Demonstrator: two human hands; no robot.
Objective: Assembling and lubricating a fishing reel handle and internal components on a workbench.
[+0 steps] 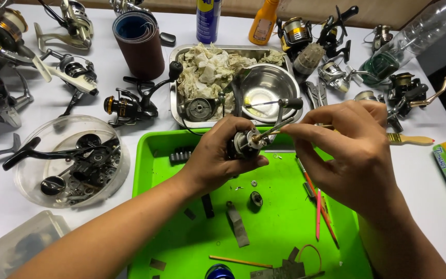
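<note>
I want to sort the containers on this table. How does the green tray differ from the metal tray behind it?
The green tray is bright plastic, while the metal tray is shiny steel. The green tray holds small loose parts and thin tools; the metal tray holds crumpled rags and a round steel bowl. Both hands work above the green tray; none is over the metal tray. Both are rectangular with raised rims.

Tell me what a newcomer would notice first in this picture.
Probably the bright green tray at the centre bottom, where the left hand grips a small fishing reel body and the right hand pokes it with a thin stick. Around it, many fishing reels crowd the white table.
</note>
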